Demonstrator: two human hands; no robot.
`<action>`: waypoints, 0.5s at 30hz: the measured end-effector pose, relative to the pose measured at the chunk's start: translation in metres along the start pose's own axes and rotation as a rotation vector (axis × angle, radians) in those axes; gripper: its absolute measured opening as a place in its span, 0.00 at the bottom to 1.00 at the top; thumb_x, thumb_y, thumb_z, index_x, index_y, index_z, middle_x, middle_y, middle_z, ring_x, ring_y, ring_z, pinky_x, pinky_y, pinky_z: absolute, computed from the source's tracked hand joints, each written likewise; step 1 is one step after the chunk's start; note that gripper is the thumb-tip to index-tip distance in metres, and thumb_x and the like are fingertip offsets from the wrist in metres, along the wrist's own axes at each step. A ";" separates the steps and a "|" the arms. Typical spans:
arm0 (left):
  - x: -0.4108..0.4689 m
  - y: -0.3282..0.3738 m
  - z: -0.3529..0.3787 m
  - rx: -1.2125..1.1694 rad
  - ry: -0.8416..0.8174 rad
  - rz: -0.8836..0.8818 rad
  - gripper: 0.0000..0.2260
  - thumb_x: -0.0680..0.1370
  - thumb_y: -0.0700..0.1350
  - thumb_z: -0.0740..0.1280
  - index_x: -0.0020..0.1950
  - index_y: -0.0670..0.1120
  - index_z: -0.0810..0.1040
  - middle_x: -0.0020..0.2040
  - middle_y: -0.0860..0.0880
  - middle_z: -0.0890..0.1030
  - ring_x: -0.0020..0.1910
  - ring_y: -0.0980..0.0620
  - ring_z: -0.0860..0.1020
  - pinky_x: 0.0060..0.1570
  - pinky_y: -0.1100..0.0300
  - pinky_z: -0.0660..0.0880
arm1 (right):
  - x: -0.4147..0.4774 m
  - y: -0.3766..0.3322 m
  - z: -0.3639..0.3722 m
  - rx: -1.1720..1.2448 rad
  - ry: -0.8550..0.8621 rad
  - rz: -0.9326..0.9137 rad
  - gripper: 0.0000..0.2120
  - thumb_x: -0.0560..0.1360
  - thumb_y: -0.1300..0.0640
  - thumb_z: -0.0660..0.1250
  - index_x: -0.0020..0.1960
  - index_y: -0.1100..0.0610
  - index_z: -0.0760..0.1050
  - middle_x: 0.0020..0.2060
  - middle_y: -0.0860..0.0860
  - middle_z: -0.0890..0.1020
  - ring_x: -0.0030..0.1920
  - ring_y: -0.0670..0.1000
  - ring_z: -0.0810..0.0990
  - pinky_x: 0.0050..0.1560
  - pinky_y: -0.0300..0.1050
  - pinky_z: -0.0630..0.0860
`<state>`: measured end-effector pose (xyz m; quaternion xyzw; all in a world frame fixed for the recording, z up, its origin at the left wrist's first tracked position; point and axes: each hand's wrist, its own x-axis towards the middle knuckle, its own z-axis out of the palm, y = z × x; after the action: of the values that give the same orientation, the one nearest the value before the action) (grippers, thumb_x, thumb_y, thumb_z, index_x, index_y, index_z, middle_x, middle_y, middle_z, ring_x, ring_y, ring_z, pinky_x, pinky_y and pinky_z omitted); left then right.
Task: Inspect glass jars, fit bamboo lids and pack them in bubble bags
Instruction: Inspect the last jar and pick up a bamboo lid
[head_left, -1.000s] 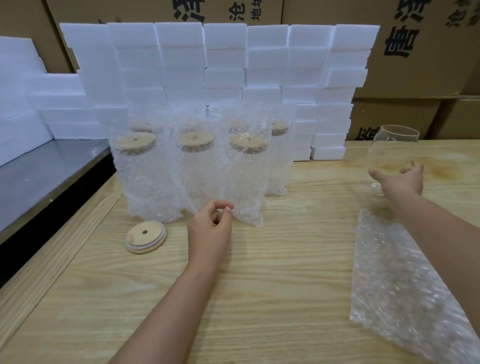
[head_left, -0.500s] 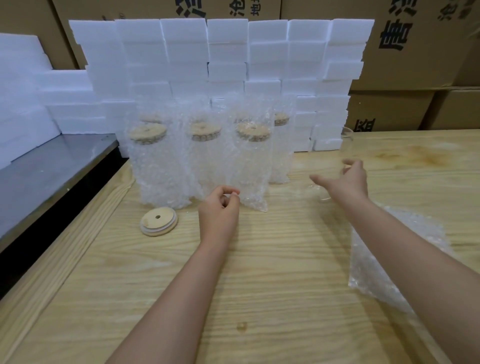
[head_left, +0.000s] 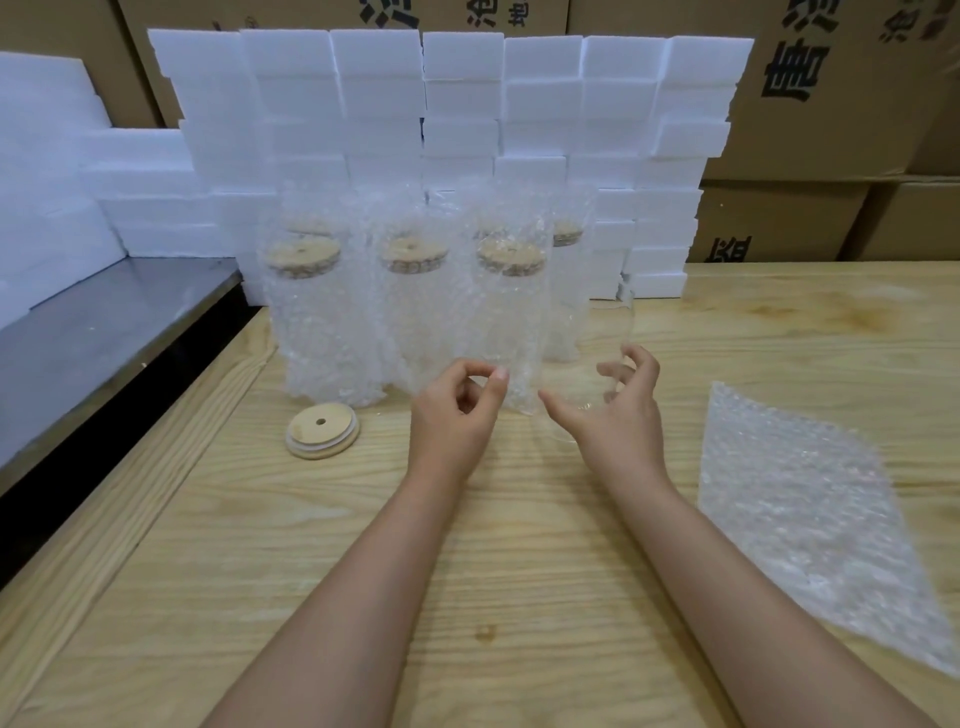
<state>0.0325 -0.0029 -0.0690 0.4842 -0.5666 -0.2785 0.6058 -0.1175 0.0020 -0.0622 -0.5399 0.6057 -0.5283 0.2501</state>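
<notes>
In the head view, a clear glass jar (head_left: 597, 338) is gripped low on its wall by the right hand (head_left: 618, 426), thumb and curled fingers set round it, just right of the bagged jars (head_left: 511, 312) on the wooden worktop (head_left: 519, 571). The left hand (head_left: 452, 421) is curled, thumb near forefinger, with nothing seen in it. A loose bamboo lid (head_left: 322, 431) is laid to its left, and a flat bubble bag (head_left: 810, 509) at the right.

The right hand (head_left: 618, 421) grips a clear glass jar (head_left: 587, 348) upright on the wooden table (head_left: 519, 571), just beside the bagged, lidded jars (head_left: 410, 312). The left hand (head_left: 452, 415) is curled, holding nothing. A loose bamboo lid (head_left: 322, 431) and a flat bubble bag (head_left: 805, 519) lie on either side.
</notes>
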 end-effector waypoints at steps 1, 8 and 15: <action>-0.002 0.002 0.000 0.003 -0.002 0.052 0.06 0.73 0.55 0.69 0.45 0.55 0.77 0.30 0.51 0.75 0.30 0.52 0.73 0.33 0.57 0.71 | -0.001 0.000 0.000 -0.002 0.010 -0.015 0.43 0.66 0.47 0.77 0.72 0.49 0.55 0.57 0.42 0.69 0.64 0.54 0.69 0.62 0.49 0.69; -0.008 0.003 0.003 0.143 -0.060 0.233 0.36 0.62 0.64 0.71 0.67 0.55 0.67 0.55 0.55 0.74 0.44 0.54 0.75 0.39 0.61 0.73 | -0.009 0.005 0.000 0.064 0.018 -0.073 0.38 0.63 0.49 0.79 0.65 0.41 0.59 0.58 0.40 0.69 0.64 0.51 0.68 0.60 0.46 0.70; -0.012 0.004 0.002 0.265 -0.251 0.337 0.43 0.62 0.64 0.73 0.72 0.60 0.58 0.65 0.60 0.72 0.57 0.59 0.74 0.55 0.63 0.71 | -0.012 0.007 0.004 0.025 -0.001 -0.202 0.41 0.61 0.54 0.81 0.63 0.48 0.59 0.52 0.34 0.68 0.55 0.46 0.73 0.45 0.23 0.67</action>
<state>0.0274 0.0087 -0.0707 0.4198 -0.7416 -0.1550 0.4998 -0.1133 0.0111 -0.0730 -0.5954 0.5414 -0.5580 0.2028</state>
